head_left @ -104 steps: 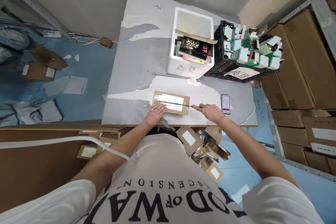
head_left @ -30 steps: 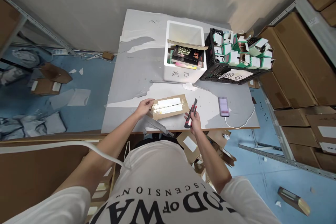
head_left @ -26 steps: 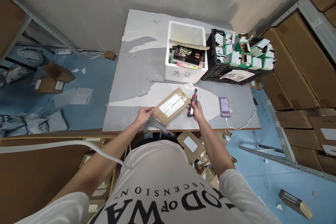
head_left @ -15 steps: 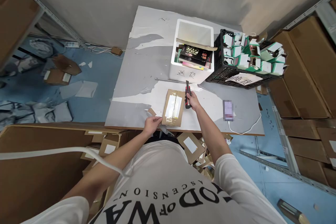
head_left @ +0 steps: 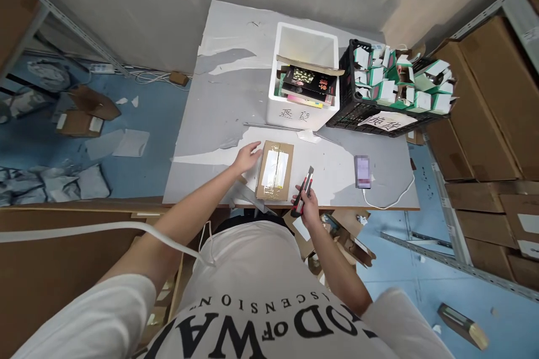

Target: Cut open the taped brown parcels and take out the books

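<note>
- The flat brown cardboard parcel with white labels (head_left: 275,170) lies lengthwise on the grey table (head_left: 219,118), as half a second ago; the red-and-black utility knife (head_left: 304,197) has drawn back from its far end toward the near edge.
- Left hand (head_left: 248,156), fingers spread, touches the parcel's left far corner.
- Right hand (head_left: 308,207) is closed around the knife, right of the parcel.

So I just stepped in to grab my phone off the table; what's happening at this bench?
A person stands at the grey table with a flat brown cardboard parcel lying in front of them. Their left hand rests open against the parcel's left edge. Their right hand holds a red and black utility knife just right of the parcel, clear of it. The phone lies further right, plugged into a white cable.
</note>
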### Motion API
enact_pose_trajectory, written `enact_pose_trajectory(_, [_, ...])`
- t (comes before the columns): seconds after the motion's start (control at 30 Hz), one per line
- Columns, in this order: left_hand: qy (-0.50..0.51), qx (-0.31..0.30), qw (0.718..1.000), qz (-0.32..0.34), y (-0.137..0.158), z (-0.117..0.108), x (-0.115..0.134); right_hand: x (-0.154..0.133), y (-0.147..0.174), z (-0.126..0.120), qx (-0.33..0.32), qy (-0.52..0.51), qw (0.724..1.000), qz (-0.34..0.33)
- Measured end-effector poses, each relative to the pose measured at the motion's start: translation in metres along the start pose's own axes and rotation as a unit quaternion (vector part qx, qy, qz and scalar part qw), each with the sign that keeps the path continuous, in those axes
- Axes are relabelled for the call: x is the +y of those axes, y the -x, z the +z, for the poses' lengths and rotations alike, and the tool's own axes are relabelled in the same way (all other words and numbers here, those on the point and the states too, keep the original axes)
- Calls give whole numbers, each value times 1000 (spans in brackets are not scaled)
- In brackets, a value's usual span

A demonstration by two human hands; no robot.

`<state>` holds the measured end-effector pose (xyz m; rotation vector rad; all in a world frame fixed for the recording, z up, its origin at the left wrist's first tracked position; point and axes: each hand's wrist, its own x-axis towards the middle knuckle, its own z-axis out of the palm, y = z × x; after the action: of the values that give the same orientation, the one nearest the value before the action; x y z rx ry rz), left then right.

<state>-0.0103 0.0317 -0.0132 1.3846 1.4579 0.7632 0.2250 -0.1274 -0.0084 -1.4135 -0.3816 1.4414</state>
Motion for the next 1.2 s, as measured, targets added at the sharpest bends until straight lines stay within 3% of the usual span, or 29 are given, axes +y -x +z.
enact_pose_trajectory(0.17, [-32,-68,997,23,-46,10,5,30,34,7,-1,-81,995,55])
enact_pose_trajectory(0.27, [-34,-78,996,15,-52,17,-2,37,37,16,8,-114,992,62])
enact_pose_trajectory(0.43, [-28,-42,999,1,-48,13,-7,29,28,14,9,-118,992,52])
enact_pose_trajectory(0.57, [-46,45,998,-4,-28,-11,-2,-1,1,4,-8,-75,997,27])
enact_pose_trajectory(0.7, [-67,111,991,-16,13,-34,-6,-45,-46,5,-23,-29,999,-8])
enact_pose_trajectory(0.83, [29,131,987,-88,60,-30,-22,-76,-86,23,-58,39,997,-21])
enact_pose_trajectory(1.0, [105,140,972,-155,95,-15,-38,-78,-106,45,-89,86,992,-33])
enact_pose_trajectory(1.2, [-98,140,983,-73,96,-25,-28,-62,-99,25,-77,125,987,-64])
